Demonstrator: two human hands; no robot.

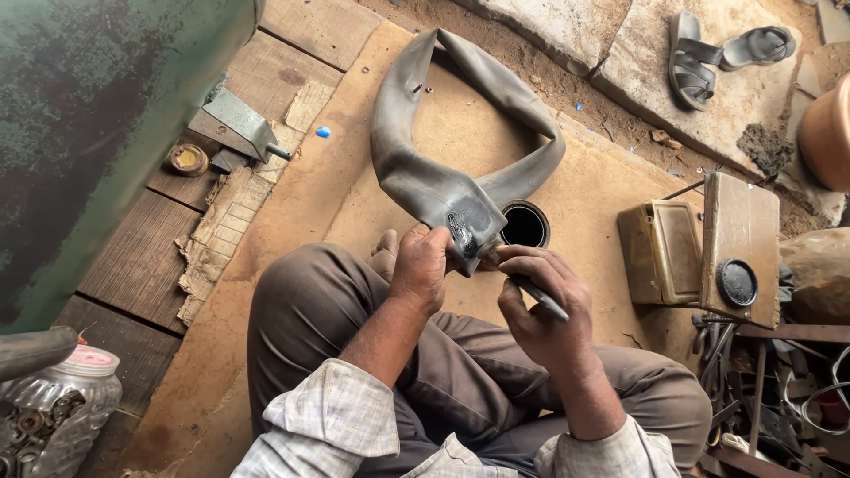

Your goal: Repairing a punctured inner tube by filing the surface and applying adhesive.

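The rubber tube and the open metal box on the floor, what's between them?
A round black hole in the floor lies between the rubber tube and the open metal box, seen in the head view.

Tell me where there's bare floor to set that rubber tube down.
Bare tan board lies between the grey rubber inner tube and the torn cardboard strip, and inside the tube's loop. The right side is crowded: tan metal box, scrap metal rods. A round black hole sits beside the hands.

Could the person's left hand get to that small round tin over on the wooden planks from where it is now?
Probably yes: nothing lies between the left hand and the round tin, but the hand now holds the inner tube.
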